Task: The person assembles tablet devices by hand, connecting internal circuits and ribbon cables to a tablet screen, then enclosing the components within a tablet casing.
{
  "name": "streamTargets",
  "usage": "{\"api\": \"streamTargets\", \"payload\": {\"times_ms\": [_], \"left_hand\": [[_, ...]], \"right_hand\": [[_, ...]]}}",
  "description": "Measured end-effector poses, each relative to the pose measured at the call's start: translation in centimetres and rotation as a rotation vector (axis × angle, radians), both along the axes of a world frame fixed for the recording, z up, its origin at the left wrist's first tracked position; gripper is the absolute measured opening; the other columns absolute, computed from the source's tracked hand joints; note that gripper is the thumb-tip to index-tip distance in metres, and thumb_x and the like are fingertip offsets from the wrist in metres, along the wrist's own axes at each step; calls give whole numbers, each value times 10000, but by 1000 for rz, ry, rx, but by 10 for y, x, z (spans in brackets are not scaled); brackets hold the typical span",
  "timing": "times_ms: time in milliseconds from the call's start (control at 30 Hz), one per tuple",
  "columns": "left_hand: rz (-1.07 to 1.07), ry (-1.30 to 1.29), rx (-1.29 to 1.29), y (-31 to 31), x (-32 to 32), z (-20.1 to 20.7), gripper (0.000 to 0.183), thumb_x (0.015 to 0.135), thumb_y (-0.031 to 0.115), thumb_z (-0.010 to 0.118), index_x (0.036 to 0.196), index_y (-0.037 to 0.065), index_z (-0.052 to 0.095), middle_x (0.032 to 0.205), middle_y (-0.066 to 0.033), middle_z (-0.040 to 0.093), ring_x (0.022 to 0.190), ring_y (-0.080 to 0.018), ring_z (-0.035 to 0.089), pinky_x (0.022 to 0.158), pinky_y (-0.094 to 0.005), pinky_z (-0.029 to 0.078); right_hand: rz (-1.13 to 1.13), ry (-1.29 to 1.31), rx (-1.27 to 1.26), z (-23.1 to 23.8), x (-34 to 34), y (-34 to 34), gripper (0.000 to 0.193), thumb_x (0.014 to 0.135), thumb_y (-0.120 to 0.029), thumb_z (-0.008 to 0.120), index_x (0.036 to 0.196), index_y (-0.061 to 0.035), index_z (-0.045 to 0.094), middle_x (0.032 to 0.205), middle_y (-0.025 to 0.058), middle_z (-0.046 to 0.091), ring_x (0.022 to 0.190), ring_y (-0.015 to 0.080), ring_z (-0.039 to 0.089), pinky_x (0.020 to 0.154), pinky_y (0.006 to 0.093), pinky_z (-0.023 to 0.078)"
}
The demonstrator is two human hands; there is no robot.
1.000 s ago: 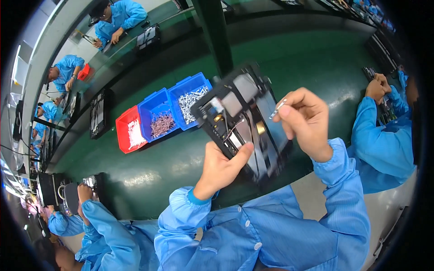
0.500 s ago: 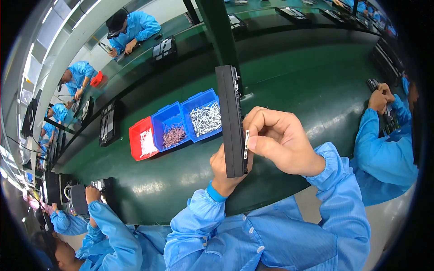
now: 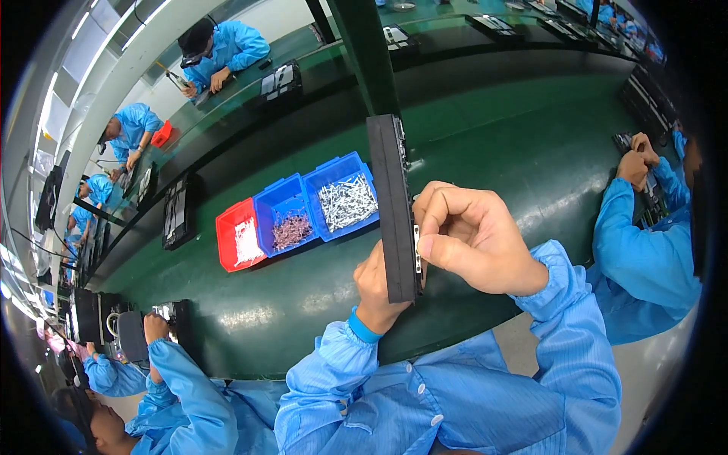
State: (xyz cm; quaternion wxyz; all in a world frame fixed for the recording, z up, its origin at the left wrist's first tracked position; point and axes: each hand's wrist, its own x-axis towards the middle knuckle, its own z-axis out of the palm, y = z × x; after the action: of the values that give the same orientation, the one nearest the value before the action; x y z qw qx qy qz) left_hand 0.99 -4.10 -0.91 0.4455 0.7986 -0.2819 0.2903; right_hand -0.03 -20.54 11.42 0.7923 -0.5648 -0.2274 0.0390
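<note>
Left hand point(image 3: 374, 287): closed round black flat device point(image 3: 392, 212), held on edge above bench point(image 3: 500, 152). Right hand point(image 3: 478, 246): thumb and fingers pinching small silver strip point(image 3: 418, 252) at device's right side. Left of device, on bench, side by side from right: blue bin point(image 3: 334, 170), silver pieces; second blue bin point(image 3: 276, 199), pinkish pieces; red bin point(image 3: 230, 217), white pieces.

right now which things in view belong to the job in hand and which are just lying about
Job in hand:
black device casing, left hand
slim pale strip, right hand
likely red bin and two blue bins

Lying about, apparently:
black unit left of the bins
another black unit, farther back
</note>
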Motion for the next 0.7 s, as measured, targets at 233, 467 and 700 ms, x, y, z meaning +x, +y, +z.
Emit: {"api": "streamTargets", "payload": {"times_ms": [233, 467, 700], "left_hand": [[-38, -27, 17, -1, -8, 15, 335, 754, 103, 746, 1057, -6, 656, 936, -142, 672, 727, -292, 683, 563, -351, 542], [-31, 13, 22, -1, -7, 15, 342, 756, 77, 732, 1076, -14, 653, 956, -148, 676, 748, -309, 688, 602, -357, 554], [-2, -35, 17, -2, -2, 16, 326, 747, 74, 755, 1046, -12, 656, 930, -139, 674, 721, -295, 685, 573, -351, 545]], "right_hand": [[-25, 28, 13, 3, -10, 2, 78, 822, 6, 626, 783, -6, 561, 921, 69, 500, 823, 101, 497, 729, 248, 421], [-14, 43, 19, -1, -6, -2, 47, 831, 27, 615, 816, 15, 572, 926, 78, 535, 848, 118, 549, 765, 269, 465], [-14, 18, 20, -1, -4, -2, 41, 851, 41, 612, 865, 31, 576, 935, 82, 577, 868, 125, 599, 805, 289, 513]]}}
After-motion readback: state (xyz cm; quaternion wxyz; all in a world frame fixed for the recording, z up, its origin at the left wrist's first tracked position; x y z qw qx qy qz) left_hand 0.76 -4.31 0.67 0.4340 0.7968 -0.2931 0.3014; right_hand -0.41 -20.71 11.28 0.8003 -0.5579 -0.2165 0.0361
